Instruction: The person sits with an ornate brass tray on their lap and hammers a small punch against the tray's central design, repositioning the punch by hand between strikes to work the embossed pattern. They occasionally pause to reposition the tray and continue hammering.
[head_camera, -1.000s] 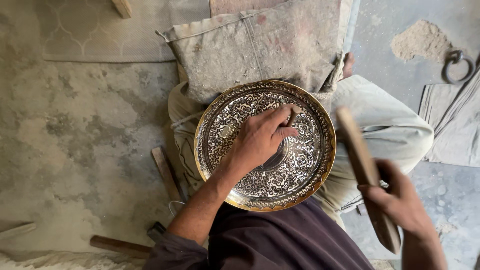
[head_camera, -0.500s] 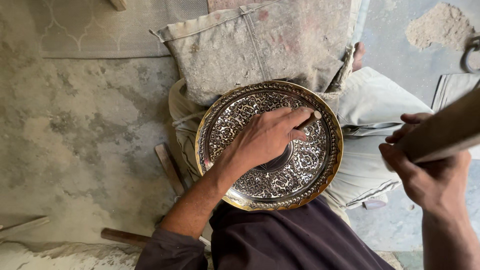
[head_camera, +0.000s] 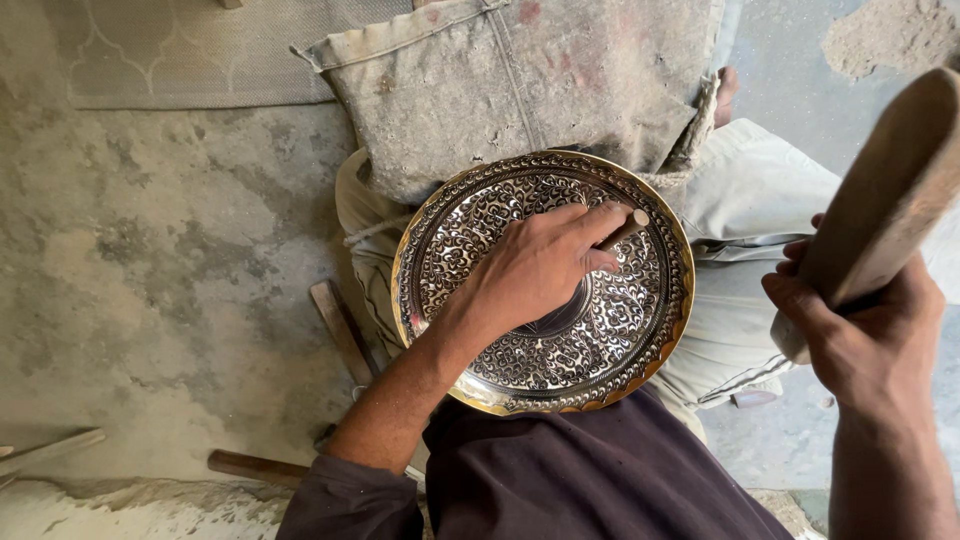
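- The engraved metal plate (head_camera: 560, 340), round with a brass-coloured rim and dense floral relief, rests tilted on the person's lap, its far edge leaning against a dusty cloth cushion (head_camera: 520, 80).
- The left hand (head_camera: 535, 270) lies on the plate's face, fingers curled around a short metal punch (head_camera: 625, 230) whose blunt end sticks out past the index finger, toward the plate's right side.
- The right hand (head_camera: 865, 340) is raised to the right of the plate, well apart from it, closed tightly around the lower end of a flat wooden mallet (head_camera: 885, 205) that slants up and to the right.
- The punch's tip is hidden under the fingers, so I cannot tell just where it meets the plate.
- A wooden stick (head_camera: 340, 330) lies on the concrete floor (head_camera: 150, 300) just left of the knee; another wooden handle (head_camera: 258, 467) lies nearer the bottom edge.
- A patterned mat (head_camera: 200, 50) covers the floor at the top left.
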